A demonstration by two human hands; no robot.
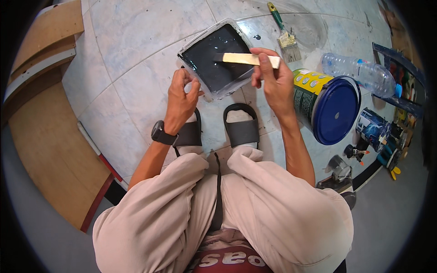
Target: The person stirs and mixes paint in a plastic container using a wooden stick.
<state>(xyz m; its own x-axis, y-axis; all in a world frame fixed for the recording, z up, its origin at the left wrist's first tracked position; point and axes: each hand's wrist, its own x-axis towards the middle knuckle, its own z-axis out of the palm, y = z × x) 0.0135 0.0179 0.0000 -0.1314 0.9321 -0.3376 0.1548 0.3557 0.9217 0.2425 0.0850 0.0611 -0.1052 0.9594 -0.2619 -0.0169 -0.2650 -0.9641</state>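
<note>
A rectangular plastic tub [218,93] of glossy black liquid, probably paint, stands on the tiles beyond my feet. My right hand [274,82] is closed on a flat, pale wooden stick [241,58], thumb on top. The stick lies nearly level over the tub, and its dark left end reaches the black liquid; whether it dips in cannot be made out. My left hand [182,95] has its fingers curled against the tub's near left wall, gripping it there. A black watch [164,133] is on my left wrist.
Right of the tub, a large paint bucket [334,110] lies with its blue lid toward me. Beyond are a bristle brush [287,41] with a green handle and a clear plastic bottle [359,75]. A smaller blue can [372,127] stands farther right. Wooden boards [50,150] line the left.
</note>
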